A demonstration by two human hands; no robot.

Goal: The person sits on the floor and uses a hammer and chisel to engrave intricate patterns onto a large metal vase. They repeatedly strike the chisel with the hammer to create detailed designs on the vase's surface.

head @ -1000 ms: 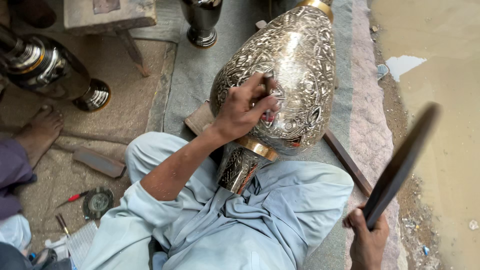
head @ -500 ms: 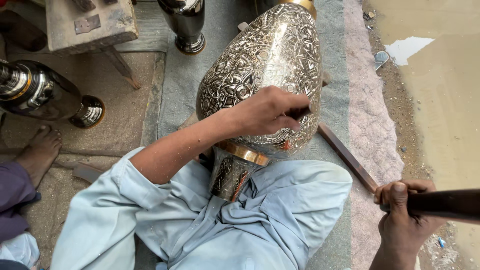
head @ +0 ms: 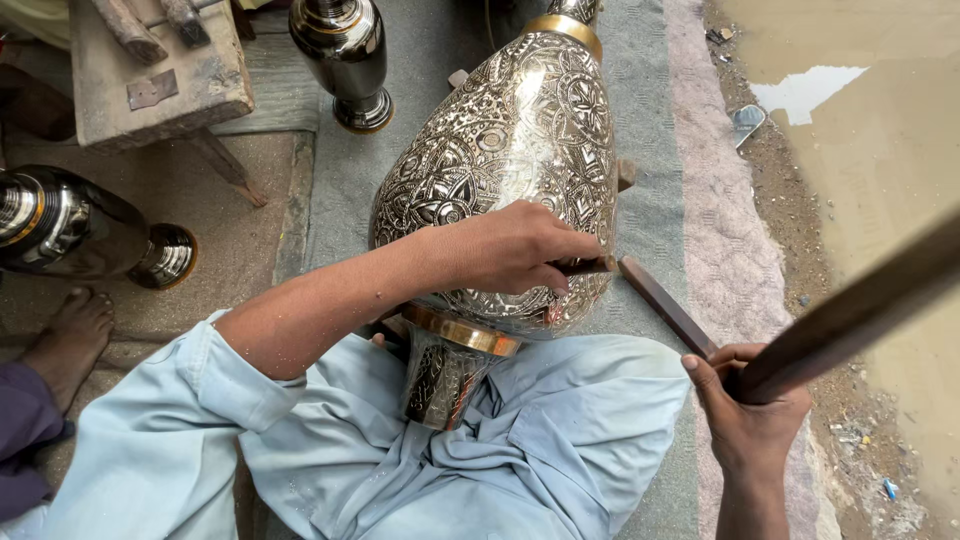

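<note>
Presently, as I see it from the head camera, item by item:

- Engraved metal vase: large, silver-toned with brass bands, lying on its side across my lap, foot toward me, neck pointing away over the grey mat.
- Left hand: closed around a small chisel, whose tip rests against the vase's lower right flank; knuckles lie on the metal.
- Right hand: fist closed on a dark wooden mallet handle, raised up and to the right, well apart from the vase.
- Wooden strip: flat on the mat, just beside the vase's right edge, between the two hands.
- Open room: a bare band of mat and a pale felt border to the right, then wet muddy ground.
- Left side, crowded: a wooden stool, a small upright dark vase, a dark vase lying on its side, and another person's bare foot near my left sleeve.
</note>
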